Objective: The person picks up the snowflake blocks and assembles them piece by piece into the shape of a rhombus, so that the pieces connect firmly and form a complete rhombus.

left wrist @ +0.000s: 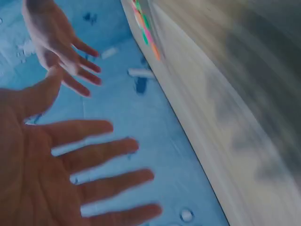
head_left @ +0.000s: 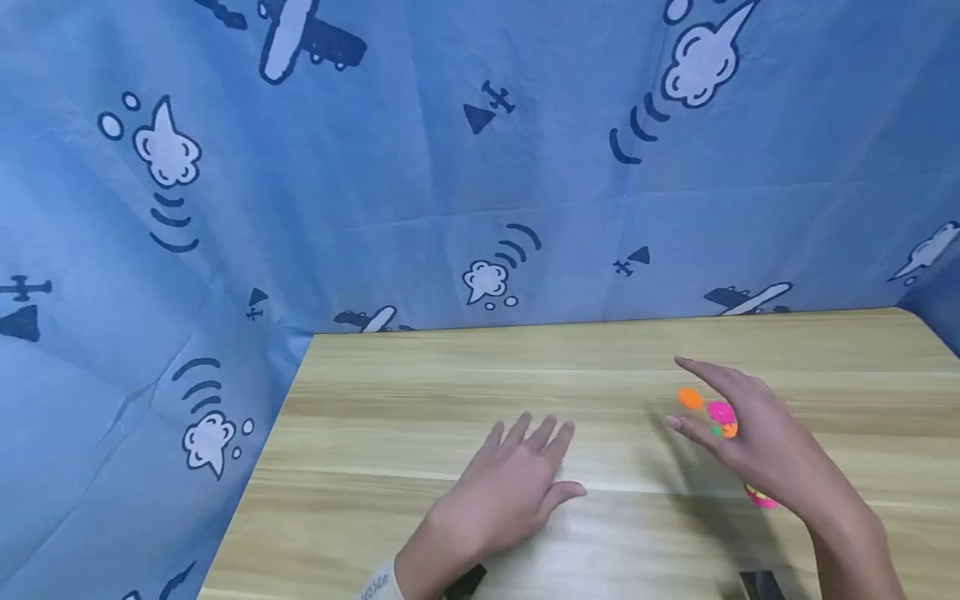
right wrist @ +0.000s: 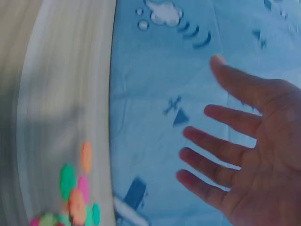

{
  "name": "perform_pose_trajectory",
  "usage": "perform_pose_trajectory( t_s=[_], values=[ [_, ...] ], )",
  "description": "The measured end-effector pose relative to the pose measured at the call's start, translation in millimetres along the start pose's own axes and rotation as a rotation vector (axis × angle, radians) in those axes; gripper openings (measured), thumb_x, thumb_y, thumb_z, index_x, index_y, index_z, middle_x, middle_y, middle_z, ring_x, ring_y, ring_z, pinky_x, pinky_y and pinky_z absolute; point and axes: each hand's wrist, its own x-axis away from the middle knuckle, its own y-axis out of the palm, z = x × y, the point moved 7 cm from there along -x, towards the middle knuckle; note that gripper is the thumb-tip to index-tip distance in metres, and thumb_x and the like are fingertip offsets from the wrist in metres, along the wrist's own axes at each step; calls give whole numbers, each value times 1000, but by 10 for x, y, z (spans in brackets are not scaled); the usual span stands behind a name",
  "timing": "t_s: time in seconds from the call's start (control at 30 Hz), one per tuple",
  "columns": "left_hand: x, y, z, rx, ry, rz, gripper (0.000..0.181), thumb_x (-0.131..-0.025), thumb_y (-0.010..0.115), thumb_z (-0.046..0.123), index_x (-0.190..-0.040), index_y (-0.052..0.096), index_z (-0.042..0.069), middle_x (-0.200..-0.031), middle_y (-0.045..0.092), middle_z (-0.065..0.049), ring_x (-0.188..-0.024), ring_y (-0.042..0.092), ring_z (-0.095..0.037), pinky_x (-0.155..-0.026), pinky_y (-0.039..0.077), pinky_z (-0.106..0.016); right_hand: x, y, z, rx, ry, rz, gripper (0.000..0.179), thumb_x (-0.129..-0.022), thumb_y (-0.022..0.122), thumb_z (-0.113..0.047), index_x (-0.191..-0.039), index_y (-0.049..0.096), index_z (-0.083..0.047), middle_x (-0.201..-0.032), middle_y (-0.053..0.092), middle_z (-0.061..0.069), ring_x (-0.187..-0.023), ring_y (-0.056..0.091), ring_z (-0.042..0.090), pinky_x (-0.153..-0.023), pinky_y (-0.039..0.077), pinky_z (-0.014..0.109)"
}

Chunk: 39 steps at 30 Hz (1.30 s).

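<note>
My left hand (head_left: 504,490) is over the middle of the wooden table, palm down with its fingers spread and nothing in it. Over the table's right side is my right hand (head_left: 757,437), thumb and fingers apart, likewise holding nothing. An orange disc (head_left: 691,398) and a pink disc (head_left: 722,412) show beside its thumb and fingers in the head view. Several more small flat pieces, such as a green one (right wrist: 68,179), appear in the right wrist view. Part of a pink and yellow item (head_left: 762,498) peeks out below the right hand, which hides the rest of it.
The wood-grain table (head_left: 450,375) meets a blue curtain (head_left: 420,167) printed with planes and clouds at its back and left. Two dark objects, one by the left wrist (head_left: 465,582) and a black strip (head_left: 761,585), show at the near edge of the head view.
</note>
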Motion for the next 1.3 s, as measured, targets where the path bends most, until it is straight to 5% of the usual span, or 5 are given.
perform_pose_trajectory(
  t_s=[0.23,0.37,0.53,0.73,1.3],
  values=[
    [-432,36,573,-24,286,-129,67,-112,45,57,-168,36,21,-169,45,7,-157,45,-16,-128,42,-29,10,-96,618,44,145,-131,70,-97,82,-25,-150,52,8,-139,62,39,-115,64,57,-86,60,68],
    [-925,14,679,18,278,-147,62,-113,51,48,-166,41,18,-165,49,10,-151,49,-4,-123,43,-18,49,-149,860,111,206,-228,69,-93,85,-27,-143,56,12,-131,64,41,-110,65,60,-79,63,64],
    [-1577,64,735,179,250,-153,46,-114,55,30,-156,57,13,-163,54,9,-65,48,-1,-78,44,-6,80,-107,1001,119,243,-325,63,-89,88,-24,-133,62,13,-125,67,39,-107,67,57,-81,64,63],
    [-2099,233,817,144,197,-83,39,-111,58,13,-150,64,15,-153,63,10,-131,63,0,-108,45,-5,155,-38,1114,98,278,-405,45,-86,91,-25,-110,69,6,-107,73,25,-96,71,40,-81,64,52],
    [-2354,390,672,48,80,-39,25,-93,87,22,-113,75,14,-112,70,9,-106,59,-7,-88,44,-11,185,114,1136,25,314,-461,29,-86,86,-1,-94,58,-3,-89,67,5,-85,59,22,-69,49,33]
  ],
)
